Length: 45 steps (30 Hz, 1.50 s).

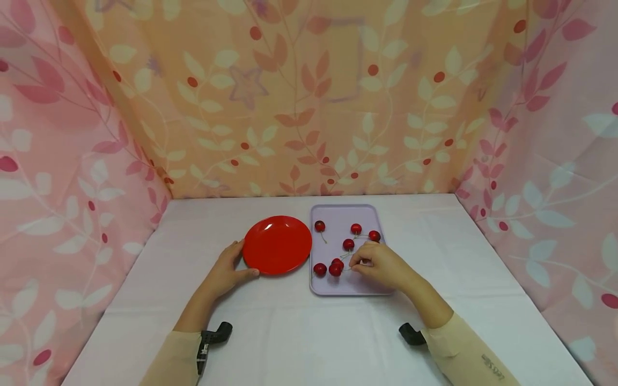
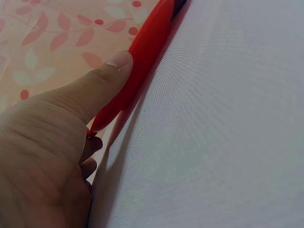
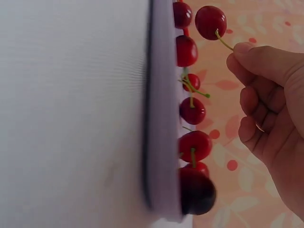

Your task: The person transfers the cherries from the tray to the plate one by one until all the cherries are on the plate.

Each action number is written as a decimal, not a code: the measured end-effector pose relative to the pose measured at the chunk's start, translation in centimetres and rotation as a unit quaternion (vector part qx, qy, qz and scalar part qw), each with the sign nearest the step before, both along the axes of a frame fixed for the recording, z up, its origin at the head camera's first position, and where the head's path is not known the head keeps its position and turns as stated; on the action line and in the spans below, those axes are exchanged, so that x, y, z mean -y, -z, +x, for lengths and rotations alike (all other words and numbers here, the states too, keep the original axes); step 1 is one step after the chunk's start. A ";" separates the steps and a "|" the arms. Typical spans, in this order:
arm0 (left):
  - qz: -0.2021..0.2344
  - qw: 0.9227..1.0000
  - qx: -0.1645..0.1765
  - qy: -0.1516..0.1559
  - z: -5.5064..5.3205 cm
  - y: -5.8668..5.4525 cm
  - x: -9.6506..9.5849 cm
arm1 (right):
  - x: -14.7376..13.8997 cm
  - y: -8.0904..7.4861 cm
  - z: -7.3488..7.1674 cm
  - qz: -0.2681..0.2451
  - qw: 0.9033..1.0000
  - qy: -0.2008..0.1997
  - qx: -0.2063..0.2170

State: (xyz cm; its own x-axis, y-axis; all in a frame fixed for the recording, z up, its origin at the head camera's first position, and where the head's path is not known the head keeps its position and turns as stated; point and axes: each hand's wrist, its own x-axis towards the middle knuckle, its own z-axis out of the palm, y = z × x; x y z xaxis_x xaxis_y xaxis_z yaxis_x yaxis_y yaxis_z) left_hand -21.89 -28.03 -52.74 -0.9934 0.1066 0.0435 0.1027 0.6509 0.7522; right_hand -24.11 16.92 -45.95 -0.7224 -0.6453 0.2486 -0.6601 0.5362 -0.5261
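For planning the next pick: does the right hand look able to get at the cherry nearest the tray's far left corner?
Probably yes: that cherry lies uncovered with bare tray around it, though the right hand holds another cherry by its stem.

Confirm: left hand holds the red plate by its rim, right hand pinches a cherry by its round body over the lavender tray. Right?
One slip: the right hand pinches the cherry by its stem, not its body; see the right wrist view. Left hand, red plate and lavender tray stand as stated.
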 end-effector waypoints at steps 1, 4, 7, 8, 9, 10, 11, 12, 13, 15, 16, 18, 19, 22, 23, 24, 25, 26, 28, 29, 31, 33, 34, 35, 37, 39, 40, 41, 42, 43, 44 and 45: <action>-0.001 1.000 -0.001 0.001 0.0 0.0 0.0 | 0.1 -0.4 -0.1 0.000 1.000 0.002 -0.004; -0.006 1.000 0.001 0.002 0.0 0.0 0.0 | 0.5 -1.7 -0.5 0.003 1.000 0.008 -0.007; -0.011 1.000 0.002 0.003 -0.1 -0.1 0.1 | 1.0 -3.0 -1.1 0.007 1.000 0.015 0.002; -0.012 1.000 0.001 0.004 -0.2 -0.1 0.2 | 1.2 -3.4 -1.3 0.006 1.000 0.015 0.003; -0.011 1.000 0.003 0.003 -0.2 0.0 0.2 | 1.4 -3.8 -1.5 0.006 1.000 0.014 0.002; -0.010 1.000 0.002 0.002 -0.2 0.0 0.2 | 1.6 -4.1 -1.8 0.005 1.000 0.012 0.000; -0.010 1.000 0.003 0.001 -0.2 0.0 0.2 | 1.8 -4.4 -2.0 0.004 1.000 0.011 -0.005; -0.011 1.000 0.002 0.000 -0.1 0.0 0.1 | 2.0 -4.7 -2.3 0.005 1.000 0.009 -0.010; -0.010 1.000 0.003 -0.001 -0.1 0.1 0.1 | 2.3 -4.9 -2.6 0.005 1.000 0.007 -0.016; -0.009 1.000 0.005 -0.005 0.0 0.1 0.0 | 2.8 -5.3 -3.3 0.004 1.000 0.002 -0.024; -0.011 1.000 0.005 -0.006 0.0 0.1 0.0 | 3.1 -5.5 -3.6 0.002 1.000 0.002 -0.025; -0.011 1.000 0.007 -0.007 0.0 0.1 -0.1 | 3.7 -5.8 -4.1 -0.002 1.000 0.002 -0.027; -0.012 1.000 0.007 -0.007 0.0 0.1 -0.1 | 4.1 -5.9 -4.4 -0.006 1.000 0.001 -0.026; -0.016 1.000 0.009 -0.009 0.0 0.1 -0.1 | 5.2 -6.2 -5.0 -0.010 1.000 0.002 -0.025; -0.017 1.000 0.009 -0.009 0.0 0.1 -0.1 | 5.5 -6.2 -5.2 -0.011 1.000 0.001 -0.025; -0.018 1.000 0.009 -0.009 0.0 0.1 -0.1 | 5.9 -6.3 -5.4 -0.012 1.000 0.001 -0.022; -0.019 1.000 0.009 -0.010 0.0 0.1 -0.1 | 6.3 -6.3 -5.5 -0.015 1.000 -0.001 -0.021; -0.018 1.000 0.009 -0.011 0.1 0.1 -0.1 | 6.7 -6.3 -5.7 -0.016 1.000 -0.003 -0.021; -0.016 1.000 0.009 -0.011 0.1 0.1 -0.1 | 7.5 -6.3 -6.0 -0.021 1.000 -0.005 -0.018; -0.014 1.000 0.009 -0.011 0.2 0.1 0.0 | 7.9 -6.2 -6.2 -0.023 1.000 -0.005 -0.018; -0.012 1.000 0.010 -0.013 0.2 0.2 0.0 | 8.6 -6.0 -6.5 -0.025 1.000 -0.003 -0.018; -0.015 1.000 0.008 -0.012 0.3 0.2 0.0 | 9.3 -5.8 -6.8 -0.028 0.999 -0.003 -0.016; -0.016 1.000 0.008 -0.012 0.3 0.2 0.0 | 9.7 -5.6 -7.0 -0.029 0.999 -0.001 -0.014; -0.017 1.000 0.007 -0.013 0.3 0.2 0.1 | 10.1 -5.5 -7.1 -0.031 0.999 0.001 -0.013; -0.022 1.000 0.006 -0.014 0.3 0.2 0.1 | 10.9 -5.3 -7.3 -0.036 0.999 0.006 -0.010; -0.026 1.000 0.007 -0.016 0.3 0.2 0.1 | 11.7 -5.1 -7.5 -0.037 0.999 0.015 -0.006; -0.027 0.999 0.007 -0.016 0.3 0.2 0.1 | 12.0 -4.9 -7.6 -0.036 0.999 0.025 -0.004; -0.028 0.999 0.007 -0.017 0.3 0.2 0.1 | 12.5 -4.7 -7.6 -0.033 0.999 0.032 -0.002; -0.029 0.999 0.008 -0.017 0.3 0.2 0.1 | 12.8 -4.5 -7.7 -0.030 0.999 0.040 0.003; -0.030 0.999 0.008 -0.017 0.3 0.2 0.0 | 13.2 -4.2 -7.8 -0.026 0.998 0.048 0.009; -0.028 0.999 0.008 -0.016 0.3 0.2 0.0 | 13.6 -4.0 -7.9 -0.024 0.998 0.054 0.015; -0.027 0.999 0.008 -0.017 0.3 0.2 0.0 | 14.0 -3.8 -7.9 -0.019 0.998 0.061 0.018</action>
State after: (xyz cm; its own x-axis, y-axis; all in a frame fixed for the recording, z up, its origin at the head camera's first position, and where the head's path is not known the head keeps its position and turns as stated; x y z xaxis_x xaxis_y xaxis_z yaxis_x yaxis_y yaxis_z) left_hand -21.62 -28.03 -52.91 -0.9969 0.0755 0.0220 0.0684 0.6939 0.7168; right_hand -32.03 2.97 -42.15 -0.8042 -0.5423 0.2433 -0.5708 0.5904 -0.5706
